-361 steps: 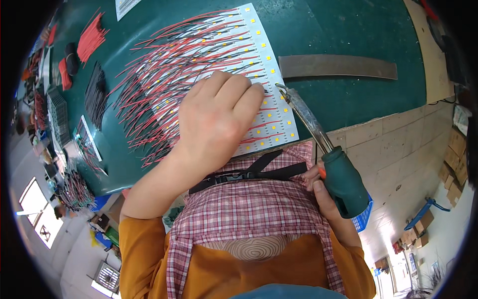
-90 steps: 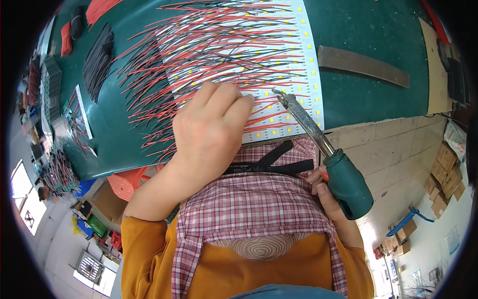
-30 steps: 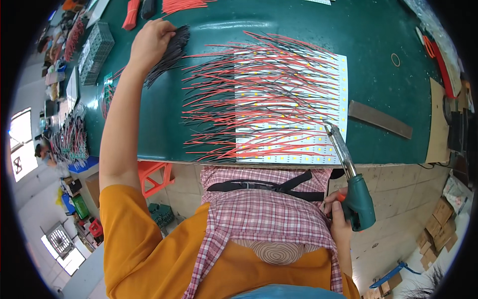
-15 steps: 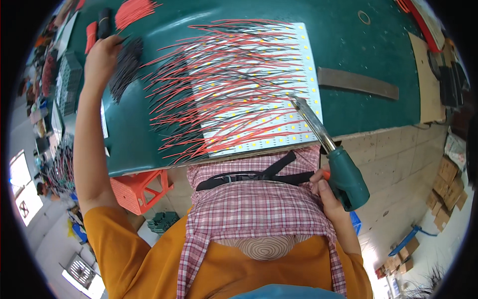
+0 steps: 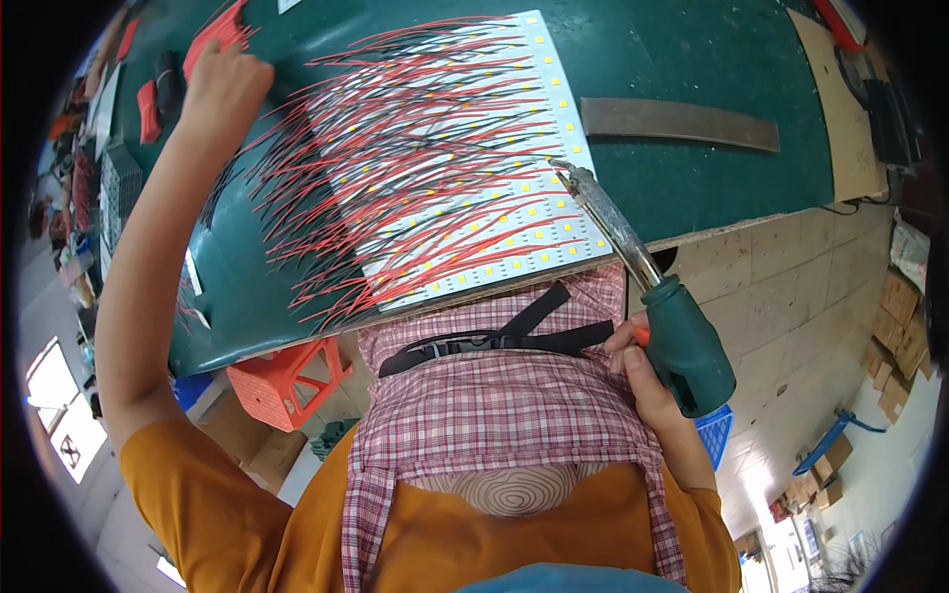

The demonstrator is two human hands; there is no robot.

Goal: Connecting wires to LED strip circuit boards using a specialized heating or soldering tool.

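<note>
My right hand (image 5: 647, 376) is closed around the dark green handle of a soldering iron (image 5: 697, 341). Its metal tip lies over the right part of a white LED board (image 5: 583, 212), near the ends of the wires. Rows of thin red and black wires (image 5: 405, 148) cover most of the board and hang past its left edge. Over at the far left, my left hand (image 5: 225, 84) is at a bundle of loose red wires (image 5: 219, 32). Its fingers are bent and pressed together; whatever lies between the fingertips is hidden. My left forearm covers most of a pile of black wires (image 5: 215, 198).
Right of the board, a flat grey metal strip (image 5: 682, 124) lies on the green tabletop (image 5: 712, 59). Small red (image 5: 148, 112) and black bundles (image 5: 168, 84) lie by my left forearm. An orange stool (image 5: 287, 385) stands below the table edge.
My left hand has moved from the black wires up to the red bundle. The view has shifted, so the board appears further left and higher. The iron remains over the board.
</note>
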